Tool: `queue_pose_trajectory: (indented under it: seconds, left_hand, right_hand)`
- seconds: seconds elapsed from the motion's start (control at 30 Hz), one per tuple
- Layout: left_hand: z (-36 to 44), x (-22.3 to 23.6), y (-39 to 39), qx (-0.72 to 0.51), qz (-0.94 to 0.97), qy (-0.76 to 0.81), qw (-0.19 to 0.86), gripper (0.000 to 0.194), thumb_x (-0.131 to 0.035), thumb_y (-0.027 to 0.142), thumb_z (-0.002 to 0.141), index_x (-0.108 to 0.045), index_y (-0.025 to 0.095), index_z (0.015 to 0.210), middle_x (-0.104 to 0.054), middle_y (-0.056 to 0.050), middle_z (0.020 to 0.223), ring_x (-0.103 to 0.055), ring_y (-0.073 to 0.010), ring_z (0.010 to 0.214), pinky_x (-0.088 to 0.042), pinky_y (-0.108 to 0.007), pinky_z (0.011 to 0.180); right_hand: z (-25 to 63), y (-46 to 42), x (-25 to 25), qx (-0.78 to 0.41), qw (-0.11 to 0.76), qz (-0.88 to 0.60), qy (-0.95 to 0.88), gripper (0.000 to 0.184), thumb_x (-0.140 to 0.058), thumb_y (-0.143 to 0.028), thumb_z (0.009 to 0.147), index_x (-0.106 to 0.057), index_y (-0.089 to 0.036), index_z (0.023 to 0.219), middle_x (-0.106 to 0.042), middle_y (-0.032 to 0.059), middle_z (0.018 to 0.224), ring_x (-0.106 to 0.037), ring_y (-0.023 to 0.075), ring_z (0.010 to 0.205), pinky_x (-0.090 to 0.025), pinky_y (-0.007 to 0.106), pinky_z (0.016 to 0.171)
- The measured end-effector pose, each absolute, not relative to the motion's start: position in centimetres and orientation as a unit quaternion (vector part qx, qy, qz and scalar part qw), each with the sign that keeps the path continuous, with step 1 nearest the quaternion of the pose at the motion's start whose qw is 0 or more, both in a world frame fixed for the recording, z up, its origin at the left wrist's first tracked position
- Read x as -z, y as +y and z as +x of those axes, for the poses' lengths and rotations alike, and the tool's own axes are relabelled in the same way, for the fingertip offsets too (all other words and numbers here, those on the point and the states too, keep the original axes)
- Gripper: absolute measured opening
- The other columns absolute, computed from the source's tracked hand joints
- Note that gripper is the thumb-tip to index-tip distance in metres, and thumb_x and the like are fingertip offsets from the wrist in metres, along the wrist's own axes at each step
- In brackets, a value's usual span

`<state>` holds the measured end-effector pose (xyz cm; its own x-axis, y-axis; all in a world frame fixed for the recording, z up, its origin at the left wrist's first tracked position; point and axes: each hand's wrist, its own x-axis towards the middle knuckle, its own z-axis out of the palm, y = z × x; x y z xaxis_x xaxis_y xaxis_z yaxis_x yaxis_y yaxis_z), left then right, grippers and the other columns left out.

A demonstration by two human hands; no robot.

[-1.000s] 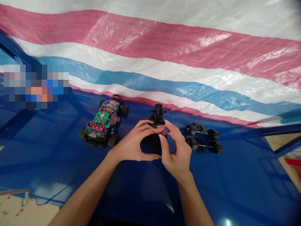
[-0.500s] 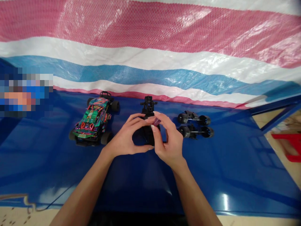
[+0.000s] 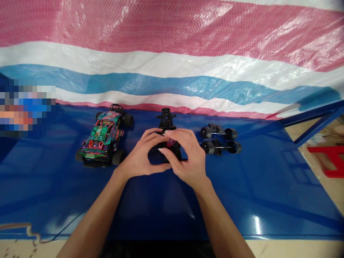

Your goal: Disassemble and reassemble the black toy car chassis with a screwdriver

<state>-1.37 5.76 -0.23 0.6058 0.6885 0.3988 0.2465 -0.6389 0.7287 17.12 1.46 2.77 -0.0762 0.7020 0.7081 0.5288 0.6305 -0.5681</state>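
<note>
On the tabletop (image 3: pixel 158 208), the black chassis (image 3: pixel 166 121) is framed by the spread left hand (image 3: pixel 141 154); the grip of the right hand (image 3: pixel 190 154) cannot be told. If loose, the purple piece (image 3: pixel 171 143) could be dropped.

Workshop-like: striped tarp (image 3: pixel 161 64), blue table (image 3: pixel 242 186)

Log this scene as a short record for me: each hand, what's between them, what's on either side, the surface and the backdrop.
Left hand: fingers and thumb curved around the black car chassis; firmness of grip unclear
Right hand: over the chassis, fingers at a small purple part; whether it is pinched is unclear
Left side: multicoloured toy buggy, upright on its wheels
Right side: two wheeled axles, far one and near one
Surface: glossy blue table
Backdrop: red, white and blue striped sheet
</note>
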Motion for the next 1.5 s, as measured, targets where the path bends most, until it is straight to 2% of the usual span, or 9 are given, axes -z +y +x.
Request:
queue_pose_trajectory:
  seconds: [0.1, 0.27, 0.4, 0.5, 0.63, 0.83, 1.0, 1.17, 1.5]
  left_hand:
    - [-1.3, 0.3, 5.7, -0.348, 0.836, 0.280, 0.320, 0.069, -0.091, 0.031, 0.078, -0.062, 0.022, 0.140, -0.070, -0.013, 0.136, -0.051, -0.0372, 0.144, -0.048, -0.058, 0.120]
    - [-1.3, 0.5, 5.8, -0.356, 0.834, 0.269, 0.323, 0.076, -0.091, 0.031, 0.078, -0.059, 0.027, 0.146, -0.070, -0.012, 0.137, -0.050, -0.0372, 0.145, -0.047, -0.059, 0.122]
    - [-1.4, 0.5, 5.8, -0.350, 0.831, 0.276, 0.333, 0.071, -0.091, 0.033, 0.078, -0.061, 0.026, 0.143, -0.070, -0.013, 0.137, -0.050, -0.0373, 0.145, -0.048, -0.058, 0.121]
    - [-1.4, 0.4, 5.7, -0.349, 0.831, 0.277, 0.333, 0.068, -0.091, 0.034, 0.078, -0.064, 0.025, 0.140, -0.071, -0.013, 0.136, -0.051, -0.0380, 0.145, -0.049, -0.058, 0.120]
    - [-1.4, 0.3, 5.6, -0.353, 0.830, 0.273, 0.335, 0.073, -0.092, 0.034, 0.078, -0.061, 0.026, 0.145, -0.071, -0.013, 0.136, -0.051, -0.0374, 0.146, -0.049, -0.058, 0.121]
    - [-1.4, 0.3, 5.6, -0.353, 0.828, 0.275, 0.339, 0.069, -0.092, 0.034, 0.078, -0.063, 0.025, 0.140, -0.072, -0.012, 0.134, -0.050, -0.0370, 0.146, -0.049, -0.056, 0.121]
    - [-1.4, 0.1, 5.6, -0.350, 0.828, 0.273, 0.343, 0.073, -0.092, 0.034, 0.079, -0.060, 0.026, 0.145, -0.072, -0.012, 0.133, -0.049, -0.0365, 0.146, -0.048, -0.056, 0.121]
    - [-1.3, 0.1, 5.6, -0.357, 0.826, 0.275, 0.339, 0.066, -0.091, 0.035, 0.079, -0.063, 0.024, 0.138, -0.072, -0.013, 0.133, -0.050, -0.0371, 0.145, -0.051, -0.056, 0.119]
    - [-1.3, 0.0, 5.6, -0.348, 0.824, 0.283, 0.347, 0.071, -0.092, 0.036, 0.078, -0.063, 0.027, 0.143, -0.072, -0.012, 0.133, -0.050, -0.0379, 0.147, -0.049, -0.058, 0.121]
  right_hand:
    - [17.1, 1.5, -2.5, -0.086, 0.538, -0.425, -0.723, 0.040, -0.071, -0.013, 0.098, -0.068, -0.029, 0.135, -0.076, 0.0055, 0.105, -0.072, 0.0220, 0.094, -0.063, 0.042, 0.087]
    - [17.6, 1.3, -2.2, -0.149, 0.535, -0.423, -0.716, 0.057, -0.060, -0.008, 0.101, -0.053, -0.031, 0.153, -0.076, 0.0071, 0.130, -0.073, 0.0222, 0.114, -0.063, 0.042, 0.101]
    - [17.7, 1.5, -2.2, -0.121, 0.552, -0.413, -0.714, 0.042, -0.076, -0.014, 0.094, -0.068, -0.031, 0.132, -0.076, 0.0043, 0.107, -0.073, 0.0229, 0.102, -0.065, 0.042, 0.090]
    - [17.6, 1.4, -2.1, -0.141, 0.563, -0.412, -0.703, 0.044, -0.071, -0.009, 0.096, -0.069, -0.031, 0.134, -0.076, 0.0034, 0.101, -0.074, 0.0200, 0.092, -0.065, 0.037, 0.081]
    - [17.8, 1.3, -2.2, -0.183, 0.555, -0.396, -0.708, 0.059, -0.063, -0.003, 0.097, -0.059, -0.031, 0.149, -0.079, 0.0069, 0.121, -0.076, 0.0223, 0.107, -0.065, 0.042, 0.093]
    - [18.0, 1.4, -1.4, -0.138, 0.573, -0.403, -0.700, 0.060, -0.074, -0.007, 0.093, -0.063, -0.034, 0.146, -0.075, 0.0040, 0.105, -0.074, 0.0204, 0.094, -0.065, 0.039, 0.084]
    - [17.9, 1.4, -1.3, -0.158, 0.557, -0.428, -0.694, 0.057, -0.068, -0.010, 0.097, -0.057, -0.030, 0.150, -0.078, 0.0098, 0.123, -0.076, 0.0254, 0.113, -0.065, 0.048, 0.099]
    - [17.8, 1.6, -1.7, -0.130, 0.561, -0.406, -0.710, 0.058, -0.072, -0.008, 0.094, -0.063, -0.033, 0.145, -0.078, 0.0039, 0.103, -0.075, 0.0218, 0.095, -0.067, 0.041, 0.087]
    - [18.3, 0.5, 0.0, -0.173, 0.584, -0.451, -0.653, 0.059, -0.066, -0.011, 0.098, -0.054, -0.026, 0.154, -0.079, 0.0131, 0.128, -0.082, 0.0276, 0.109, -0.068, 0.050, 0.102]
